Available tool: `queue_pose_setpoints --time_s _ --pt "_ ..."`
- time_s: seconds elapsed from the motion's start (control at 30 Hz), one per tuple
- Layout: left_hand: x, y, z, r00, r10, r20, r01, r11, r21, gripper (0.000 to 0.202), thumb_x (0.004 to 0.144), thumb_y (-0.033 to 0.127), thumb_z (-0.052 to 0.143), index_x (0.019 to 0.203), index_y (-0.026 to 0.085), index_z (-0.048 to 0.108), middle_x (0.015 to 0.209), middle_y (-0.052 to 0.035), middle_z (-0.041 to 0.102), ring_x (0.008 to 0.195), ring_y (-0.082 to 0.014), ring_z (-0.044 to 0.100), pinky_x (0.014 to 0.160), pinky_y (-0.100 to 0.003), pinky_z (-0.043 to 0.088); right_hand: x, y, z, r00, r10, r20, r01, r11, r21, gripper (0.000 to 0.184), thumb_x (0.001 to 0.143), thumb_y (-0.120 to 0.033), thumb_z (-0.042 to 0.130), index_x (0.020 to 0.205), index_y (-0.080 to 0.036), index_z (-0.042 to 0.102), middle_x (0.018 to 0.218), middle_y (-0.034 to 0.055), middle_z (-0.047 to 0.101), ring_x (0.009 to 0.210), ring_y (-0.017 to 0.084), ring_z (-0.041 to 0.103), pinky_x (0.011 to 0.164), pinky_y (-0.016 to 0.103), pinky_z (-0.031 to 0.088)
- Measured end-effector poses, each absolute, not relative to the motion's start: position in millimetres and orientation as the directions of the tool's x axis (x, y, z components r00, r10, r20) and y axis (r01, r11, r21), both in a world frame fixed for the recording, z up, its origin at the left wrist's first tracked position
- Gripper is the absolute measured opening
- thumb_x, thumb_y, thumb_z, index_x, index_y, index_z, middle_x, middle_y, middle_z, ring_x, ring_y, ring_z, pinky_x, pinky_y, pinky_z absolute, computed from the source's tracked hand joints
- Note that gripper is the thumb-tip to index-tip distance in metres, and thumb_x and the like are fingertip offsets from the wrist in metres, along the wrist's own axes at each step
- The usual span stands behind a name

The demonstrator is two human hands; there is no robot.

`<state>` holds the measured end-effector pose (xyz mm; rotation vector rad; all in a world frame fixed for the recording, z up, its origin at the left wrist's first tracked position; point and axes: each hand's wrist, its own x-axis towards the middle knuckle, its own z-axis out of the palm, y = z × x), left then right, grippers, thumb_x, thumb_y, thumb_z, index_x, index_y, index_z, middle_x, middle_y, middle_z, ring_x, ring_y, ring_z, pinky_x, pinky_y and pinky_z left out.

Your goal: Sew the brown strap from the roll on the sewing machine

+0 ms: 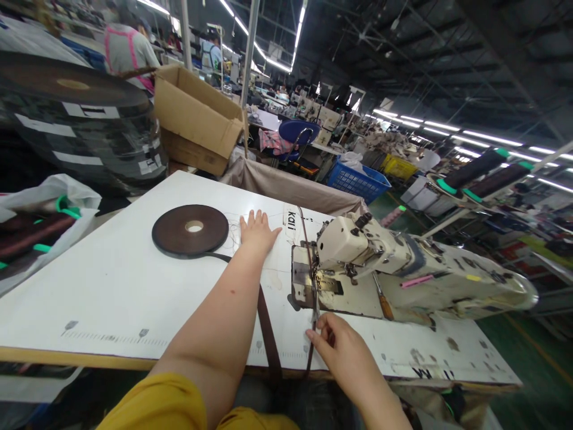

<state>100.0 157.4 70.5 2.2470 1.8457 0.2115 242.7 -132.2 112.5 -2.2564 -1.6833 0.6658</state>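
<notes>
Roll (190,230): flat on table (111,286), left of machine (403,269).
Left hand (258,234): open, palm down on table, just right of roll, grasping nothing.
Right hand (342,349): pinches strip (306,251) in front of machine, near table's front edge.

Mustard-yellow short sleeve (156,403) worn, left hand (257,233) and right hand (340,349) bare.

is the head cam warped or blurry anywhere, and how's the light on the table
Head view: strong wide-angle bend, so the white table and the sewing machine tilt and stretch toward the edges. The ceiling strip lights blow out a little but light the tabletop evenly. The left hand, and the right hand pinching the brown strap, look sharp. The far hall is dim and soft.
</notes>
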Motion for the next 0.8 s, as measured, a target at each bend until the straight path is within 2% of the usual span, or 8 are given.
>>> queue_pose_setpoints --time_s 0.13,0.23,0.33,0.4,0.53,0.67,0.73,0.8 --pt "100.9 159.8 68.1 0.158 0.985 -0.072 0.96 -0.136 0.244 0.083 0.1 0.063 0.031 0.163 0.009 0.033 0.171 -0.0155 0.028 0.16 -0.0352 0.02 0.129 -0.056 0.015 239.8 -123.1 101.4 0.298 0.949 -0.105 0.89 -0.316 -0.329 0.014 0.092 -0.029 0.049 0.079 -0.023 0.047 0.078 0.0031 0.057 0.075 0.024 0.054 0.068 0.035 0.032" --pt "100.3 159.2 73.3 0.038 0.996 -0.075 0.979 -0.022 0.203 0.088 0.099 0.062 0.034 0.158 -0.003 0.036 0.167 -0.0275 0.032 0.157 -0.0425 0.026 0.128 -0.057 0.016 241.9 -130.2 102.1 0.234 0.967 -0.104 0.852 -0.255 -0.457 0.015 0.089 -0.027 0.047 0.074 -0.023 0.045 0.074 0.0016 0.053 0.074 0.023 0.053 0.068 0.034 0.034" --pt "98.5 157.2 80.4 -0.037 0.998 -0.054 0.986 0.045 0.163 0.086 0.098 0.062 0.038 0.152 -0.004 0.047 0.166 -0.0303 0.032 0.156 -0.0476 0.024 0.128 -0.059 0.009 246.4 -146.9 112.9 0.078 0.962 -0.263 0.729 -0.235 -0.643 0.009 0.082 -0.026 0.052 0.074 -0.022 0.05 0.072 -0.0007 0.052 0.071 0.02 0.052 0.065 0.03 0.037" --pt "97.7 155.8 82.8 -0.055 0.998 -0.009 0.987 0.056 0.152 0.086 0.098 0.063 0.038 0.149 -0.005 0.051 0.169 -0.0293 0.025 0.158 -0.047 0.016 0.129 -0.057 0.005 250.9 -158.6 122.2 -0.053 0.916 -0.398 0.685 -0.256 -0.682 0.001 0.076 -0.022 0.055 0.076 -0.021 0.056 0.074 -0.0018 0.054 0.07 0.018 0.052 0.062 0.028 0.036" --pt "98.8 156.1 76.6 0.008 0.997 0.073 0.976 -0.023 0.215 0.092 0.099 0.062 0.036 0.16 -0.006 0.03 0.174 -0.025 0.01 0.161 -0.0411 0.007 0.13 -0.055 0.009 259.7 -166.0 131.0 -0.144 0.836 -0.529 0.592 -0.356 -0.723 0.009 0.076 -0.025 0.062 0.082 -0.02 0.067 0.075 -0.0015 0.059 0.071 0.018 0.053 0.062 0.027 0.036" --pt "101.2 158.8 65.7 0.243 0.97 -0.023 0.933 -0.227 0.28 0.083 0.099 0.066 0.03 0.165 0.016 0.029 0.175 -0.0072 0.019 0.162 -0.0311 0.013 0.13 -0.053 0.013 258.5 -147.2 118.8 0.055 0.921 -0.386 0.525 -0.355 -0.774 0.029 0.089 -0.048 0.06 0.088 -0.019 0.064 0.072 -0.0012 0.055 0.069 0.02 0.053 0.064 0.03 0.038" --pt "101.3 159.9 64.8 0.229 0.972 -0.049 0.94 -0.207 0.272 0.083 0.099 0.066 0.031 0.164 0.015 0.034 0.173 -0.0093 0.028 0.161 -0.032 0.018 0.13 -0.053 0.013 253.4 -135.7 109.2 0.176 0.949 -0.26 0.637 -0.311 -0.705 0.03 0.088 -0.05 0.06 0.085 -0.021 0.06 0.074 -0.0001 0.056 0.073 0.021 0.054 0.068 0.032 0.039" --pt "100.4 160.3 67.3 0.142 0.988 -0.062 0.96 -0.122 0.254 0.087 0.099 0.064 0.031 0.161 0.003 0.034 0.17 -0.0202 0.031 0.159 -0.0386 0.022 0.129 -0.057 0.012 247.1 -127.5 101.5 0.25 0.95 -0.19 0.744 -0.314 -0.589 0.027 0.088 -0.047 0.058 0.08 -0.022 0.055 0.074 0.0014 0.058 0.073 0.023 0.055 0.069 0.033 0.037"
